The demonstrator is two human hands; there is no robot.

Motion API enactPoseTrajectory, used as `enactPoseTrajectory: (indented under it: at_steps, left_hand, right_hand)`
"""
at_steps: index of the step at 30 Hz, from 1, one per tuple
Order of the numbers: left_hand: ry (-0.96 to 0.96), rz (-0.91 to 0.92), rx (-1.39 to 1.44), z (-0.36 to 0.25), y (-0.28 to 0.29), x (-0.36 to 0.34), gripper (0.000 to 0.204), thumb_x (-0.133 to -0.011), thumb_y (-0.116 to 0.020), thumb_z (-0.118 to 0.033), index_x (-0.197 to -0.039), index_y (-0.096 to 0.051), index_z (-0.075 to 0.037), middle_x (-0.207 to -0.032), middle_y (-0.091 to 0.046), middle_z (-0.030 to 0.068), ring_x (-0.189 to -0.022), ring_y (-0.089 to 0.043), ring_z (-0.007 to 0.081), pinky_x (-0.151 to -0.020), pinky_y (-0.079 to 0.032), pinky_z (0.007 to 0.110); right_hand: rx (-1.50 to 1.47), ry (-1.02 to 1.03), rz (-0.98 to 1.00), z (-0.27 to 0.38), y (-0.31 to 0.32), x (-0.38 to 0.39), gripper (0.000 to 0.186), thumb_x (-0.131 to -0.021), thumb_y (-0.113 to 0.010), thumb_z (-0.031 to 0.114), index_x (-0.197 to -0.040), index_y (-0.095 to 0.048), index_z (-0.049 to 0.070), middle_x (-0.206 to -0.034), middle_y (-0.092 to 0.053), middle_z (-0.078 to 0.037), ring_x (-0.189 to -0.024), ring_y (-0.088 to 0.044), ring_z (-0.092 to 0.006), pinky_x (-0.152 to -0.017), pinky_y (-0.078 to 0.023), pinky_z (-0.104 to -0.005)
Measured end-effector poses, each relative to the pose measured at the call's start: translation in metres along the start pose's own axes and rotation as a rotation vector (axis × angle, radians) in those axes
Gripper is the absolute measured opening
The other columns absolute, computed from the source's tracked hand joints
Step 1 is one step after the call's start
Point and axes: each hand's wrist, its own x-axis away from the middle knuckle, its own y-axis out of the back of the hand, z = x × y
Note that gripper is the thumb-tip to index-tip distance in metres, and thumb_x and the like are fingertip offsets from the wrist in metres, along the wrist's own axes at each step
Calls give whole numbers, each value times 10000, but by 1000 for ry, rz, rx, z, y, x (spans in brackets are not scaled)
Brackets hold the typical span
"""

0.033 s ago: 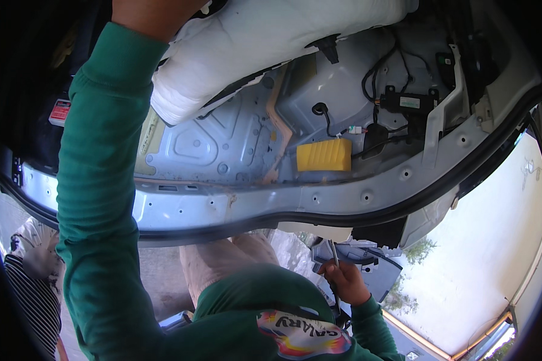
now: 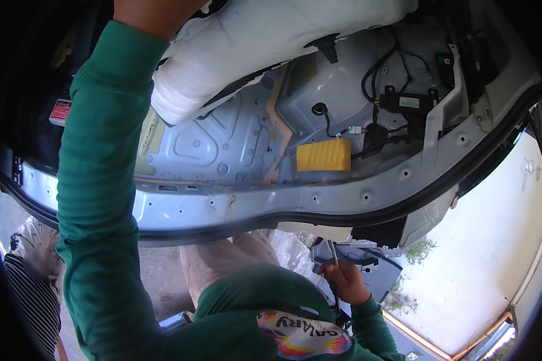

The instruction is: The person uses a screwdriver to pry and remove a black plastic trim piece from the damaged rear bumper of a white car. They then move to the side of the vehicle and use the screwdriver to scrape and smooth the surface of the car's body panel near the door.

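My left arm in a green sleeve reaches up across an opened, stripped car boot. At the top edge, my left hand point(image 2: 156, 11) is beside a white padded cover point(image 2: 223, 60); its fingers are out of sight. Low on the right, outside the boot, my right hand point(image 2: 348, 283) is closed round a slim metal tool point(image 2: 333, 249). The tool's shaft points up towards the underside of the boot sill point(image 2: 253, 203); its upper end is not clearly visible. Grey parts with cables point(image 2: 367, 256) are just beyond this hand.
A yellow block point(image 2: 324, 155) sits on the bare metal boot floor, near a black module point(image 2: 411, 101) with loose cables. A red-and-white box point(image 2: 60, 112) is at the left. Another person in striped clothing point(image 2: 33, 307) is at the lower left.
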Motion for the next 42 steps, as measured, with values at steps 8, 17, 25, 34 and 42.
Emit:
enactPoseTrajectory:
  at_steps: [8,17,25,34,42]
  left_hand:
    - [70,-20,-43,-14,2,0,338,-812,-843,-252,-729,-610,-22,-725,-552,141,-652,-588,370,-574,-450,461]
    - [39,-21,-223,-47,-5,11,387,-854,-802,-306,-710,-584,-21,-724,-546,158,-697,-598,390,-625,-467,485]
    - [131,-41,-281,-109,-20,37,421,-888,-782,-350,-737,-584,-11,-764,-572,171,-748,-611,425,-662,-463,512]
    - [530,294,-499,-266,19,113,802,-874,-679,-688,-1315,-678,-17,-1246,-705,245,-1151,-682,360,-1003,-509,426]
    - [279,-19,-148,-560,6,100,400,-954,-766,-230,-1290,-664,-39,-1071,-669,117,-889,-661,190,-772,-547,323]
  right_hand:
    - [58,65,52,-9,6,6,349,-1081,-545,301,-1011,-726,11,-696,-505,62,-660,-433,-53,-606,-369,-260]
    - [64,13,133,-96,29,20,367,-1094,-540,334,-1050,-720,18,-694,-529,38,-693,-456,-66,-642,-422,-283]
    - [-75,24,107,-291,73,8,417,-1083,-559,395,-978,-732,31,-695,-551,30,-674,-488,-95,-639,-429,-303]
    - [-470,-148,-55,-631,115,-45,483,-1054,-577,422,-835,-746,26,-664,-574,0,-633,-494,-123,-637,-414,-333]
    - [-787,-298,-79,-808,146,-56,515,-1061,-522,438,-787,-707,44,-610,-546,-17,-529,-508,-155,-523,-409,-337]
